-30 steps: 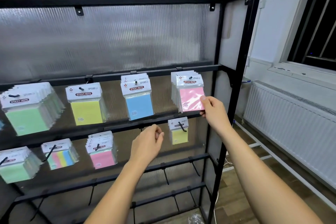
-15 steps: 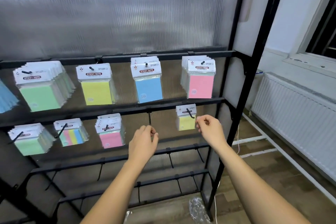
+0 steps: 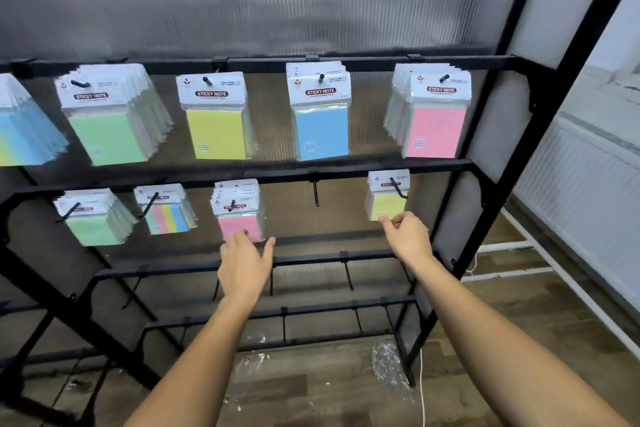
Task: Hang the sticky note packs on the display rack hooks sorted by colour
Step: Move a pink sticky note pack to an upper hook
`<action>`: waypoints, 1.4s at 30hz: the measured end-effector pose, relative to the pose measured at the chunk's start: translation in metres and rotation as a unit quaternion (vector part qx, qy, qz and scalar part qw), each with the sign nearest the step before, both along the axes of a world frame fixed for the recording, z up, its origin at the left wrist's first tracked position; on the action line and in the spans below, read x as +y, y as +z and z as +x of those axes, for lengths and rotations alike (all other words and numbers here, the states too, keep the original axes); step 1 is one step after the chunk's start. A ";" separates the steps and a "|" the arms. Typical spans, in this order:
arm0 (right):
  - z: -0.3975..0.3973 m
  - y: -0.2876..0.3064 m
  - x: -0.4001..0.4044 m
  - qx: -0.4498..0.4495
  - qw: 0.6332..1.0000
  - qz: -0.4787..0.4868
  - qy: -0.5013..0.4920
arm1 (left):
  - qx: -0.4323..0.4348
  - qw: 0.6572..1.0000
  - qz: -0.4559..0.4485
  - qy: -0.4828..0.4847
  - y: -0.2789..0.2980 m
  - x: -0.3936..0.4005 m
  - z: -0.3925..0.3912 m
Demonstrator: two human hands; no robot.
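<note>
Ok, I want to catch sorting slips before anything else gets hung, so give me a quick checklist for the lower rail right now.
1. Left hand free to take a pack: ok, fingers straight, reaching at the small pink packs.
2. Right hand free: not ok, it pinches the small yellow pack at its bottom edge.
3. Yellow pack seated on its hook: ok.
4. Bare hook between pink and yellow: ok, nothing on it.
5. One colour per hook: not ok, the striped pack is multicolour.

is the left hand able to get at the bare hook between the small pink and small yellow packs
Probably yes: the left hand is open, holds nothing, and sits just below and left of the bare hook, with only open air between them.
</note>
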State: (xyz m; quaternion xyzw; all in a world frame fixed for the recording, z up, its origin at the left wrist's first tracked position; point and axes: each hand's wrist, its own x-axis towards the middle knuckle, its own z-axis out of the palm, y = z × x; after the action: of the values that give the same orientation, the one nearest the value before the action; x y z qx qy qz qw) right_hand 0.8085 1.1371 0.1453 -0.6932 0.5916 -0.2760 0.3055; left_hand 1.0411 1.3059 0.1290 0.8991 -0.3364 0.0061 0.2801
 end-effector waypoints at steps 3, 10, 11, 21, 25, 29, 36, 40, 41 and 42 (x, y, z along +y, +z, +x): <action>0.010 -0.003 -0.010 0.024 0.999 0.005 -0.025 | 0.024 0.999 -0.005 0.037 -0.008 -0.004 0.014; 0.024 -0.003 -0.027 0.005 0.998 0.033 -0.062 | 0.076 0.994 -0.019 0.070 -0.015 -0.018 0.038; 0.025 -0.003 -0.030 0.002 0.997 0.036 -0.067 | 0.074 0.995 -0.019 0.070 -0.015 -0.020 0.040; 0.030 -0.007 -0.044 -0.004 0.994 0.039 -0.101 | 0.042 0.996 -0.018 0.078 -0.016 -0.027 0.053; 0.028 -0.012 -0.041 -0.051 0.994 0.038 -0.091 | 0.025 0.997 -0.002 0.080 -0.016 -0.023 0.052; 0.024 -0.018 -0.030 -0.095 0.991 0.030 -0.084 | 0.035 0.996 0.030 0.075 -0.016 -0.016 0.049; 0.012 -0.021 -0.015 -0.115 0.991 -0.003 -0.073 | 0.106 0.993 -0.049 0.034 -0.013 -0.007 0.041; 0.007 -0.016 -0.001 -0.125 0.989 -0.027 -0.068 | 0.146 0.983 -0.103 0.034 -0.003 -0.005 0.033; 0.006 -0.015 0.002 -0.129 0.989 -0.029 -0.068 | 0.148 0.982 -0.108 0.033 -0.001 -0.005 0.032; 0.005 -0.014 0.005 -0.132 0.988 -0.030 -0.068 | 0.150 0.982 -0.111 0.031 0.000 -0.005 0.030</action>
State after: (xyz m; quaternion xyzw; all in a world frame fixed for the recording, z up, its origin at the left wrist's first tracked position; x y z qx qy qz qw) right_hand 0.8136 1.1419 0.1315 -0.6173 0.5834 -0.4028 0.3410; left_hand 1.0715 1.3005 0.1288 0.8630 -0.2592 -0.0829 0.4256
